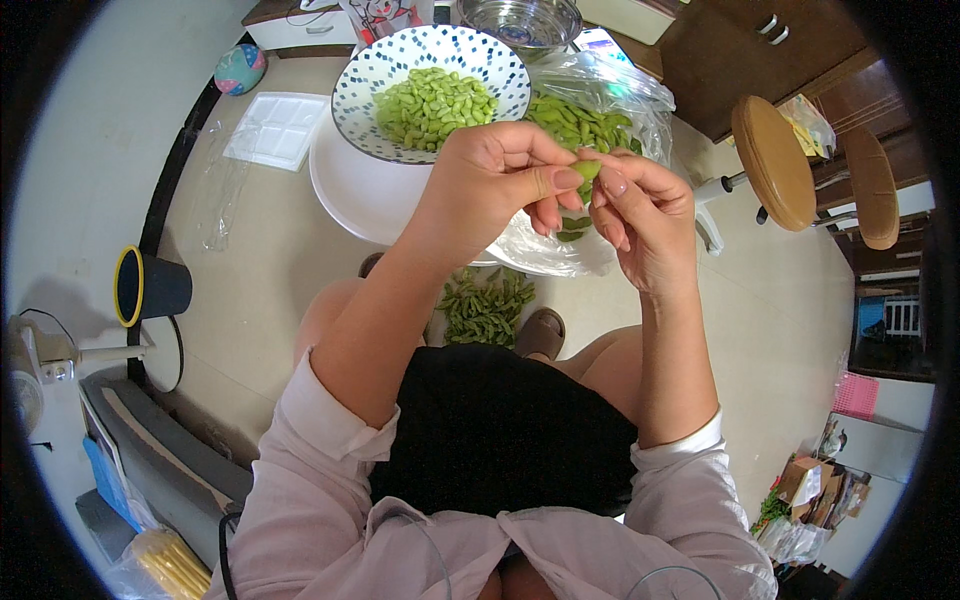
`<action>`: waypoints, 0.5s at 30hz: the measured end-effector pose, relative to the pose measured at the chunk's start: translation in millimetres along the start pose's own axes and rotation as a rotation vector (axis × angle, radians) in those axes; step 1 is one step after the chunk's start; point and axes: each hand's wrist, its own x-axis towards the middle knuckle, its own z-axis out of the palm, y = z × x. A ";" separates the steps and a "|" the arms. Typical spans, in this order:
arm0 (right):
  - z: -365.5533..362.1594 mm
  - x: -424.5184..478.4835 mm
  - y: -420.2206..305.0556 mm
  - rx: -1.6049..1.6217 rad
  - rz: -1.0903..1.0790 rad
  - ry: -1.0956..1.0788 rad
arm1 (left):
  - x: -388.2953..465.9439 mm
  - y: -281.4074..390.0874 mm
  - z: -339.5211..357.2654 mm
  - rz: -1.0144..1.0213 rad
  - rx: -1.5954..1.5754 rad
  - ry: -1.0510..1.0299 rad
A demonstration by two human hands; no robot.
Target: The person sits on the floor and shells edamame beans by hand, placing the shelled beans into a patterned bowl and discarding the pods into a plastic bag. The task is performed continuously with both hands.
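Note:
A green edamame pod [586,170] is pinched between the thumb and fingers of my left hand [501,169]. My right hand [645,202] meets it from the other side, thumb and fingertips at the pod's right end. Beyond my left hand, a white bowl with a blue diamond pattern [352,105] holds a heap of shelled green beans [435,109]. Just behind the pod, whole edamame pods [581,124] lie in a clear plastic bag [637,86]. Both the bowl and the bag rest on a round white table [360,187].
Empty pods [487,304] are piled on the floor between my feet, near a brown slipper [541,333]. A steel basin [521,26] stands behind the bowl. Left are a white tray [277,129] and a dark bin with a yellow rim [154,286]. A tan stool [772,163] stands right.

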 end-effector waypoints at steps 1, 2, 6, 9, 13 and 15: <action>0.7 -0.1 0.2 -0.006 -0.005 0.008 | 0.1 0.1 0.2 0.010 0.016 0.006; 0.9 -0.1 0.4 -0.024 -0.012 0.010 | 0.3 0.1 0.4 0.019 0.031 0.012; 0.0 -0.7 3.4 -0.119 -0.039 0.047 | -1.8 -0.3 3.9 0.032 0.125 0.046; -1.1 -0.9 5.4 -0.138 -0.045 0.070 | -2.4 -1.2 4.9 -0.019 0.056 -0.002; 2.8 -1.5 -0.2 -0.064 0.011 0.077 | -1.9 -2.0 3.5 -0.185 -0.235 -0.105; 2.7 -0.7 -1.2 0.068 0.084 0.050 | -2.0 -3.3 2.6 -0.263 -0.384 -0.130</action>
